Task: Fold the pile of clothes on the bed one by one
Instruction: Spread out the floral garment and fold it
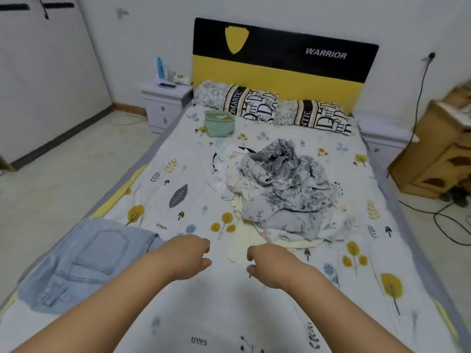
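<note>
A bedroom, a bed (pixel 178 154) under a leaf-print sheet. At its middle lies the pile (pixel 277 189), a crumpled heap topped by grey floral cloth, with a cream garment (pixel 244 243) trailing out of it toward us. We see both arms stretched over the bare sheet. The left hand (pixel 190 256) and right hand (pixel 266 266) hover side by side, fingers loosely curled, holding nothing.

The pile sits ahead of the hands and to the right, running roughly from foot toward headboard (pixel 280 70). The cream garment's near edge lies just beside the right hand, which we judge the nearer of the two and the likelier to make the first pull.

Folded jeans (pixel 86 258) rest flat at the left near corner, so we take one item as done and the rest as waiting. Beyond the pile a green pouch (pixel 219 123) sits before two pillows (pixel 275 108).
</note>
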The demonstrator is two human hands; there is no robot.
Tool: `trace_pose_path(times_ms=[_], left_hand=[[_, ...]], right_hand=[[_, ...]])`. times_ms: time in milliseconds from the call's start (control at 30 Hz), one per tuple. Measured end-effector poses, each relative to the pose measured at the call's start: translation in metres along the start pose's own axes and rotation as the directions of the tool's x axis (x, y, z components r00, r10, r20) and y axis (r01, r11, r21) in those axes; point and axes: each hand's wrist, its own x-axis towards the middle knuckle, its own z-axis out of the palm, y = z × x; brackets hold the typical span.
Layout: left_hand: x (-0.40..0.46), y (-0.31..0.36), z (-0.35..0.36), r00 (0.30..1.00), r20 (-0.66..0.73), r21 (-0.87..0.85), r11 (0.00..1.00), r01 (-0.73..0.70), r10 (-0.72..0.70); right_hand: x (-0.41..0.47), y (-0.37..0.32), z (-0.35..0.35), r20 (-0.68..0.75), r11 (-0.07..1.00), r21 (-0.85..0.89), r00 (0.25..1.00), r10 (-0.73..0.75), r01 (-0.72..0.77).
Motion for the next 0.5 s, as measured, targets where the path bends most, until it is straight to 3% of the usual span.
trace_pose_path(times_ms=[233,500], left_hand=[[0.066,0.080,-0.009,0.999,-0.032,-0.069,0.997,-0.031,0.029],[0.134,0.105,-0.007,0.998,-0.046,-0.088,0.995,-0.043,0.039]], right_hand=[[0.002,0.103,-0.011,-0.001,0.999,-0.002,0.999,0.050,-0.050],[0.032,0.175,-0.015,-0.071,0.989,0.064,0.987,0.141,-0.137]])
